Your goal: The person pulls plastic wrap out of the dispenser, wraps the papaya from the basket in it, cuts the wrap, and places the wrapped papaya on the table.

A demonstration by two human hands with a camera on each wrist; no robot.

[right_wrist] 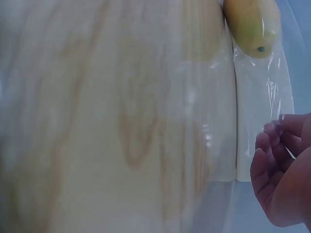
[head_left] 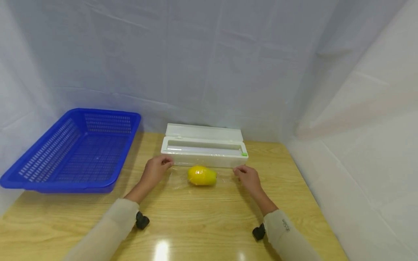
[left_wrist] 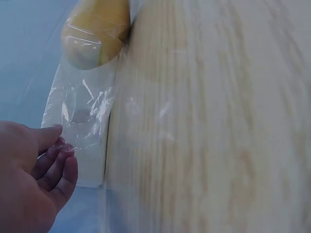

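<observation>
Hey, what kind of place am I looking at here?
Probably a staged recording booth, not a real kitchen: white sheeting walls in a wooden table holding only a cling-film dispenser, a mango and a blue basket.

- A light wooden counter [head_left: 209, 217] is carrying everything.
- A blue basket [head_left: 75, 152] is sitting at its far left.
- A white cling-film dispenser [head_left: 204, 146] is lying open along the back edge.
- A sheet of clear film [head_left: 179, 179] is lying in front of it.
- A yellow fruit [head_left: 201, 175] is resting on that film.
</observation>
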